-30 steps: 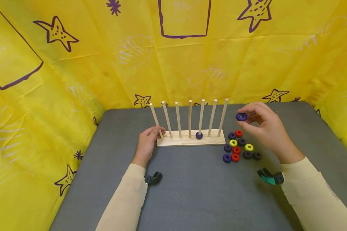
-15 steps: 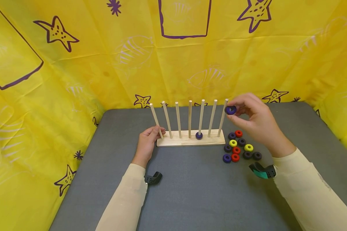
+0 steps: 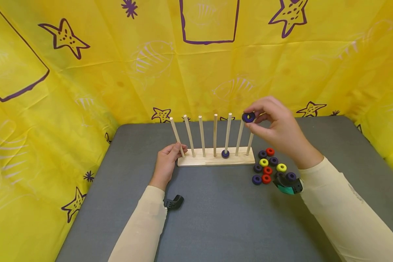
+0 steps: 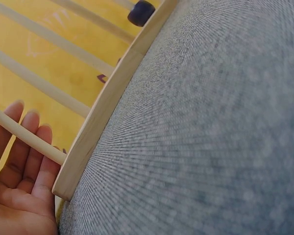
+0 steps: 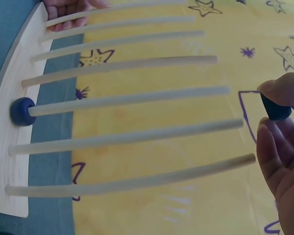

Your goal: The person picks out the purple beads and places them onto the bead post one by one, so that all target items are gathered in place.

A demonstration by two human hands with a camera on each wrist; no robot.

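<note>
A wooden rack (image 3: 203, 160) with seven upright pegs stands on the grey table; one dark blue ring (image 3: 225, 154) sits at the base of its fifth peg from the left. My left hand (image 3: 167, 159) is at the rack's left end, fingers behind the leftmost peg (image 4: 32, 138) and thumb in front. My right hand (image 3: 280, 129) pinches another dark blue ring (image 3: 248, 117) between thumb and fingers, at the top of the sixth peg in the head view. The right wrist view shows this ring (image 5: 276, 108) off the peg tips, with a gap between.
Right of the rack lies a loose group of rings: red (image 3: 266, 178), yellow (image 3: 281, 167) and dark blue (image 3: 257, 179). My right wrist strap (image 3: 287, 185) covers part of the group. A yellow patterned cloth (image 3: 196, 80) hangs behind and beside the table.
My right hand has moved left and slightly up with its ring, from above the loose rings to the sixth peg's top. The left hand and rack have stayed still.
</note>
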